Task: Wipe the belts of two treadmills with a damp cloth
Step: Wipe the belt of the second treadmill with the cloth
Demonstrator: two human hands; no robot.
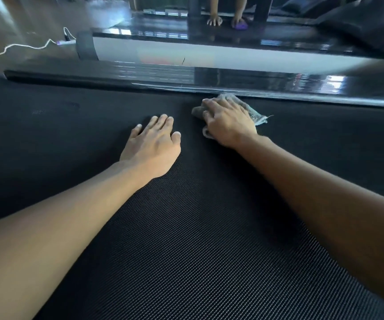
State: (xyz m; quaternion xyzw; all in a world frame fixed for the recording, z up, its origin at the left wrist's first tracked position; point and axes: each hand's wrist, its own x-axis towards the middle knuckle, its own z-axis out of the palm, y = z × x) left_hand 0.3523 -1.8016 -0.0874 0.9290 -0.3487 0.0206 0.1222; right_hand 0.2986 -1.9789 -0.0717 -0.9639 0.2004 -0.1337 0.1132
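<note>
The right hand presses cloth, fingers straight, onto belt; left hand lies flat.

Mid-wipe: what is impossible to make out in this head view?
Head view only:
- cloth: mostly under the right hand; dampness untellable.
- belt: cut by the left, right and bottom edges; the forearms cover strips.
- Top of frame: blurred glossy reflections; what lies there is unclear.
- power strip: too small for detail.

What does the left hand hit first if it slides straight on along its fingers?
The left hand likely meets the glossy side rail first, across bare belt; it looks to pass just left of the cloth.
</note>
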